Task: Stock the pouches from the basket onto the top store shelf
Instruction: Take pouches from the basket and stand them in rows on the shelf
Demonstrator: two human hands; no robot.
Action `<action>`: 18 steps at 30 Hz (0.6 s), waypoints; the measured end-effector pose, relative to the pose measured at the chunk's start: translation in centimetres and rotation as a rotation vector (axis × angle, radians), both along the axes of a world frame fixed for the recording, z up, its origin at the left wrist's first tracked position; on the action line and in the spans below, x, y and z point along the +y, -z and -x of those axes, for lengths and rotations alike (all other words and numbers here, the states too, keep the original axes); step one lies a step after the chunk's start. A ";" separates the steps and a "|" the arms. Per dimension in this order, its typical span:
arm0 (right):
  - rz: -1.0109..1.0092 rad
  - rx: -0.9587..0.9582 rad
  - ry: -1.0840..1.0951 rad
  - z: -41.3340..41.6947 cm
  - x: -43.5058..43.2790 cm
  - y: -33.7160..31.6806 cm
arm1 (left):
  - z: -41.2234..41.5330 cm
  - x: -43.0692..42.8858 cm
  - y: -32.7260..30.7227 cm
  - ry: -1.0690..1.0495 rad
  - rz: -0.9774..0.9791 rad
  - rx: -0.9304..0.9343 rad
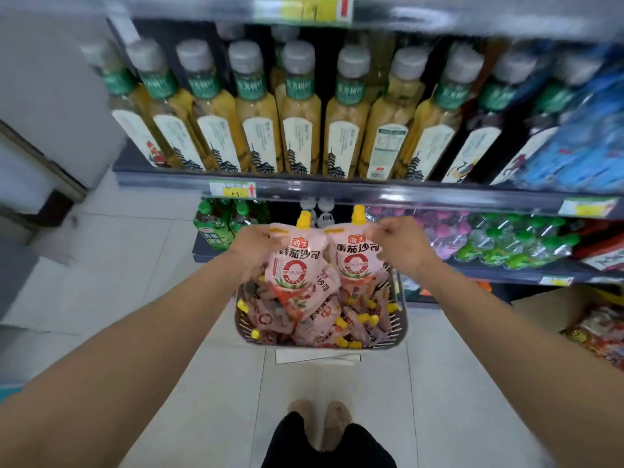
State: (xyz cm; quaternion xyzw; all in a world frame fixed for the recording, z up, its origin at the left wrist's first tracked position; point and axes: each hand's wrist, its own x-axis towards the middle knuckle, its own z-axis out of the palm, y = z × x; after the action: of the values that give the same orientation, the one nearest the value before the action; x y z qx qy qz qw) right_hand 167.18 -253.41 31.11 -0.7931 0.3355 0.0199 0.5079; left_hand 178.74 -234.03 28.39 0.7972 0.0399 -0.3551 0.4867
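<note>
**Two sauce pouches lifted above a full basket in a shop aisle**

A row of tall bottles (297, 109) with grey caps and pale yellow contents fills the shelf directly ahead, packed shoulder to shoulder behind a dark shelf edge (371, 194) carrying a yellow price tag (233, 189). Below it sit green-capped bottles (216, 224) on the left and clear wrapped packs with purple and green tops (499, 238) on the right. Blue packs (580, 143) crowd the far right. Above, the edge of a higher shelf (439, 18) is blurred.

The left hand (256, 243) pinches the top corner of one pouch (293, 261); the right hand (401, 243) pinches the top corner of a second pouch (358, 256). Both hands are closed in a fingertip grip. The two pouches hang upright and side by side, touching. They are soft, glossy pink plastic with yellow screw spouts, red printed characters and a red ring.

Directly beneath, a slatted basket (400, 319) rests on the floor, heaped with more of the same pouches (320, 322) lying at all angles.

The floor (141, 265) is pale, smooth tile. The person's shoes (320, 420) show at the bottom.
</note>
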 end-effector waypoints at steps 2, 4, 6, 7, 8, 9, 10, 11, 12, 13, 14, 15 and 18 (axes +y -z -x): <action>0.042 -0.043 -0.018 0.1 0.4 -3.2 | -0.1 0.6 -2.8 -0.008 0.042 -0.033; 0.088 -0.109 -0.049 0.0 0.6 -6.3 | -0.2 1.3 -6.0 -0.027 0.047 -0.085; 0.121 -0.184 -0.062 -0.2 1.0 -9.5 | -0.4 1.9 -9.0 -0.026 0.066 -0.146; 0.142 -0.223 -0.068 -0.4 1.2 -11.0 | -0.4 2.1 -10.4 -0.028 0.093 -0.168; 0.168 -0.256 -0.074 -0.5 1.4 -12.7 | -0.3 2.3 -12.2 -0.037 0.128 -0.188; 0.189 -0.296 -0.077 -0.7 1.5 -14.2 | -0.3 2.5 -13.8 -0.052 0.161 -0.218; 0.200 -0.334 -0.075 -0.9 1.7 -16.0 | -0.2 2.7 -15.5 -0.061 0.195 -0.244; 0.207 -0.366 -0.073 -1.0 1.9 -17.6 | -0.2 3.0 -16.9 -0.065 0.229 -0.270; 0.221 -0.398 -0.068 -1.2 2.1 -19.2 | -0.2 3.2 -18.5 -0.064 0.260 -0.294; 0.238 -0.434 -0.061 -1.3 2.2 -20.8 | -0.2 3.5 -19.9 -0.069 0.287 -0.315; 0.254 -0.475 -0.053 -1.5 2.4 -22.4 | 0.0 3.7 -21.4 -0.077 0.311 -0.339; 0.266 -0.521 -0.043 -1.7 2.5 -23.8 | 0.0 3.9 -22.7 -0.085 0.332 -0.371; 0.304 -0.607 -0.026 -2.2 2.8 -27.5 | 0.4 4.4 -26.6 -0.099 0.393 -0.457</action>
State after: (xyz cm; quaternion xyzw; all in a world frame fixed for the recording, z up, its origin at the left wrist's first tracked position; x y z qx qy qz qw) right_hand 169.39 -250.65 58.58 -0.8337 0.1579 -0.2610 0.4602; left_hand 178.38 -229.58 55.02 0.7440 -0.1011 -0.1432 0.6448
